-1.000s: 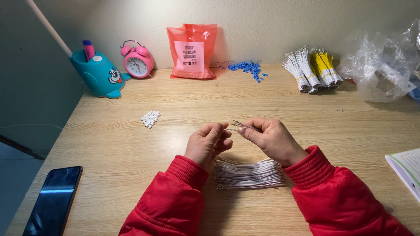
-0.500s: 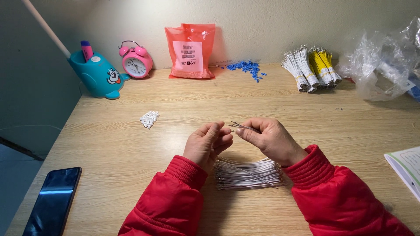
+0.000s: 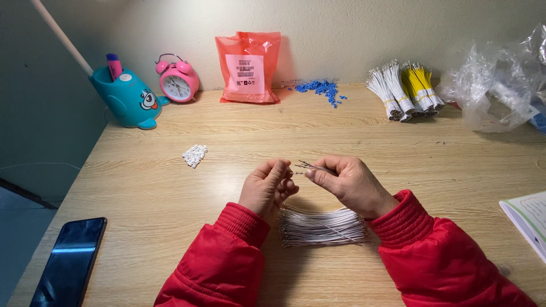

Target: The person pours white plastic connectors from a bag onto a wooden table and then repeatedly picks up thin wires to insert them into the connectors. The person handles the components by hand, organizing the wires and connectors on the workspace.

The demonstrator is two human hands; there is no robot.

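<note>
Your left hand [image 3: 267,187] curls shut, so you cannot tell what its fingers pinch; the thin wires [image 3: 311,167] in your right hand [image 3: 347,183] are too fine to count; the booklet [image 3: 526,219] and phone [image 3: 68,262] are cut by the frame's edges.

We wear a bright red padded jacket. Each sleeve is puffy, of smooth, slightly glossy fabric, and ends in a ribbed knit cuff of the same red. The left hand [image 3: 267,187] and right hand [image 3: 352,185] are bare: no gloves, rings or watch.
</note>
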